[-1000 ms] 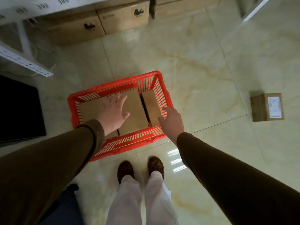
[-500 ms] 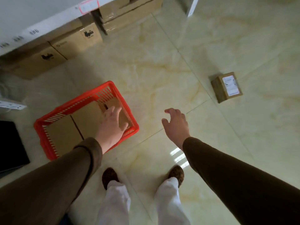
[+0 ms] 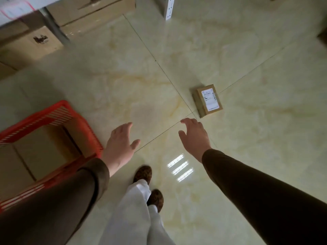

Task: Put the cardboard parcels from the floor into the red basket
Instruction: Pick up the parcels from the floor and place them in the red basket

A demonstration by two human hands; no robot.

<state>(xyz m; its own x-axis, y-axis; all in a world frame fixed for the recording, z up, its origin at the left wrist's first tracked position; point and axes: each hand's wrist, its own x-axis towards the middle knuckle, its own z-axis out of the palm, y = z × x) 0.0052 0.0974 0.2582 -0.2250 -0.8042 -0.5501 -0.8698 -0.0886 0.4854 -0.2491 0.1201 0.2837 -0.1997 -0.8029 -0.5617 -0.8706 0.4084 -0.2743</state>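
- One cardboard parcel (image 3: pixel 207 100) lies on the floor (image 3: pixel 265 121), right of centre, sitting across a tile joint, w/ a white shipping label (image 3: pixel 210 99) facing up.
- Right hand (image 3: pixel 194 137) hangs over the floor just near-side of that parcel; fingers spread apart, nothing in it, fingertips close to the parcel's near corner but not touching.
- Left hand (image 3: pixel 120 145) is also spread apart and empty, palm down, over bare floor just right of the red basket (image 3: pixel 53 114).
- Red basket sits at near left on the floor, partly cut off by the frame edge and by the left sleeve (image 3: pixel 62 200).
- Inside the basket: flat brown cardboard pieces (image 3: pixel 40 152) lying side by side, prob. two or three parcels, hard to count w/ the blur.
- Both sleeves are dark brown; right sleeve (image 3: pixel 265 195) runs in from the near right corner.
- Near centre: pale trousers (image 3: pixel 138 218) and two dark patterned shoes (image 3: pixel 143 174), one ahead of the other.
- Far left: big cardboard cartons (image 3: pixel 30 45) stacked under a white shelf edge (image 3: pixel 17 9); blurred.
- Far centre: white perforated shelf upright (image 3: pixel 169 7) standing on the floor.
- Ceiling-light reflection (image 3: pixel 180 170) shows on the glossy tile btw the shoes and the right arm.
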